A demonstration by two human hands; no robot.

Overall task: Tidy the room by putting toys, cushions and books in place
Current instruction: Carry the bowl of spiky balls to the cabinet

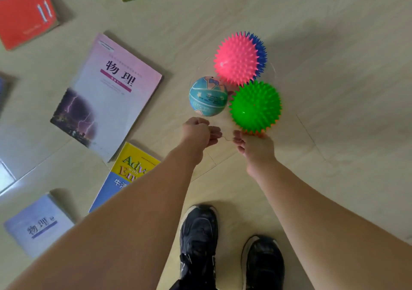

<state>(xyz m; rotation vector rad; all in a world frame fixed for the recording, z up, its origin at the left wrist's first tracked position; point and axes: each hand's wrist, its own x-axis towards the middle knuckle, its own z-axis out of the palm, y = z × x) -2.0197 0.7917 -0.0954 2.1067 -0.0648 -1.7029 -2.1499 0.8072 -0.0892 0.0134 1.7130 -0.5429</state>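
The person stands over a clear bag [270, 71] of toy balls and holds its near edge up with both hands. The left hand [199, 131] has its fingers curled, pinching the thin plastic rim; the right hand [254, 143] does likewise, just beside the green ball [255, 106]. The bag itself is nearly invisible; only faint outlines show.

Inside, taking the green ball as the mark: the pink ball [236, 58] sits just beyond it, touching, with a blue ball [261, 53] peeping from behind the pink one. The globe ball [208, 95] sits to its left, close against it. An orange fringe shows under the green ball, perhaps another ball; I cannot tell.

Books lie well to the left of the green ball on the floor [334, 44]: the pink book [116, 84] nearest, the yellow book [131, 162] near the left forearm, others farther out.

It looks as if the toys are gathered and bagged. Next, I judge, the bag's mouth wants closing or lifting steadily with both hands so nothing rolls out, then carrying to its place. The books are yet to be picked up.
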